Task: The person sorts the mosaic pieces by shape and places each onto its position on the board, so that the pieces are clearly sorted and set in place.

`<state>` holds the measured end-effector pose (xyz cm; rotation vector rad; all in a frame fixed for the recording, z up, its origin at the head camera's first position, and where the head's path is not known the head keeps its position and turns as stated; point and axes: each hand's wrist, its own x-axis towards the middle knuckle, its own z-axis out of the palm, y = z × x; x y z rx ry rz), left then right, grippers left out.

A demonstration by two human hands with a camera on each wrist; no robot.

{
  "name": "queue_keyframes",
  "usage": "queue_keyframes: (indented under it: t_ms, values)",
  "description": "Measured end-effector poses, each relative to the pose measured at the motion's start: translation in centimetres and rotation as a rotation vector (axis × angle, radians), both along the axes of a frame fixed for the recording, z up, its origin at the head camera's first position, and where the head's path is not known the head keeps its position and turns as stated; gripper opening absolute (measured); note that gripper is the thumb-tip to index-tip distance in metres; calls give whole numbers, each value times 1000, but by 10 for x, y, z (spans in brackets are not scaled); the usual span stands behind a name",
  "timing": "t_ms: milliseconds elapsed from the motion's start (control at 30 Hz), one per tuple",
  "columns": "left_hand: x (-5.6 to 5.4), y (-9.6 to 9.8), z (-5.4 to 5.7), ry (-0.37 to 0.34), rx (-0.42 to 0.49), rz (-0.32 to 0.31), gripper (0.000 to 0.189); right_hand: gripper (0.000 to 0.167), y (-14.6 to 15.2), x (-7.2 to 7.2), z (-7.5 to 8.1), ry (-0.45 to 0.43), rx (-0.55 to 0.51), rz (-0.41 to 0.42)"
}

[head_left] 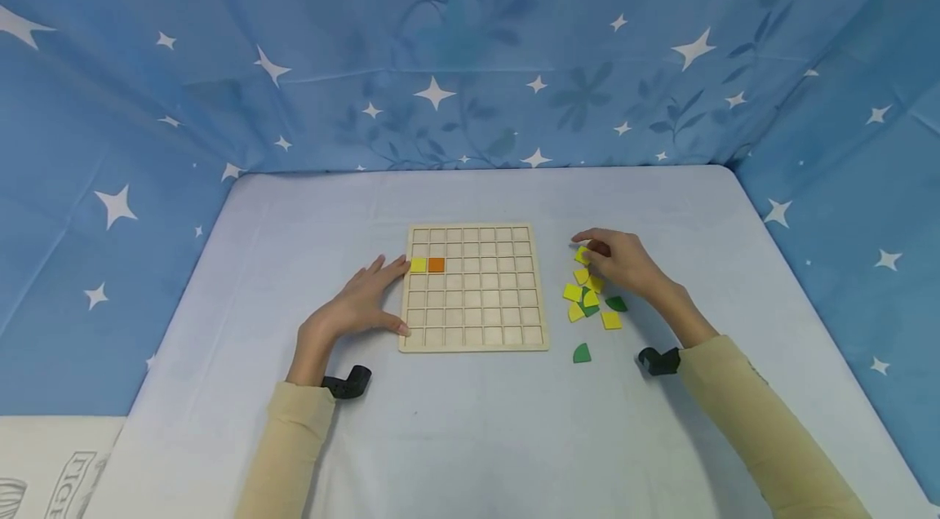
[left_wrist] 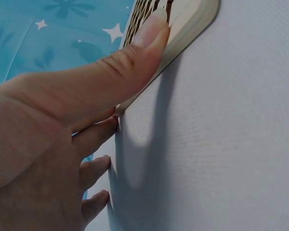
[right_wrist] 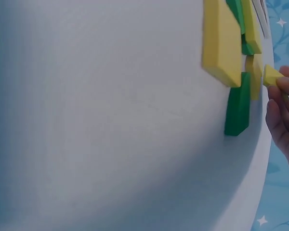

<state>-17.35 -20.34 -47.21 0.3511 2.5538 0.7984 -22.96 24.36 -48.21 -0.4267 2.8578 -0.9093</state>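
A wooden grid board [head_left: 485, 290] lies flat on the table. A yellow square tile [head_left: 418, 265] and an orange square tile [head_left: 436, 265] sit side by side at its left, in the same row. My left hand [head_left: 358, 303] is spread along the board's left edge; in the left wrist view its thumb [left_wrist: 130, 60] lies over the rim near the corner. To the board's right, my right hand [head_left: 622, 259] pinches a yellow tile [right_wrist: 269, 76] between thumb and fingers, over the far end of a loose pile. The held tile's full outline is partly covered by the fingers.
Yellow squares [head_left: 611, 321], yellow quarter-rounds [head_left: 576, 312] and green quarter-rounds [head_left: 616, 303] are scattered below the right hand, some overlapping. One green quarter-round [head_left: 582, 353] lies apart, nearer the front. A blue star-patterned curtain [head_left: 455, 54] borders the white table [head_left: 470, 437].
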Motion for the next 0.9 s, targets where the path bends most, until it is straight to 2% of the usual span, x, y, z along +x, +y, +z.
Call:
queue_keyframes:
  t_ms: [100, 233, 367, 600, 900]
  values:
    - [0, 1, 1, 2, -1, -5, 116, 28, -1, 0, 1, 46, -2, 10]
    - [0, 1, 2, 3, -2, -6, 116, 26, -5, 1, 3, 57, -13, -17]
    - [-1, 1, 1, 1, -7, -3, 116, 29, -12, 2, 7, 17, -43, -42]
    - [-1, 1, 0, 4, -12, -9, 116, 34, -21, 2, 10, -57, -72, -35]
    - [-2, 1, 0, -2, -10, -10, 117, 35, -39, 0, 13, -87, -114, -2]
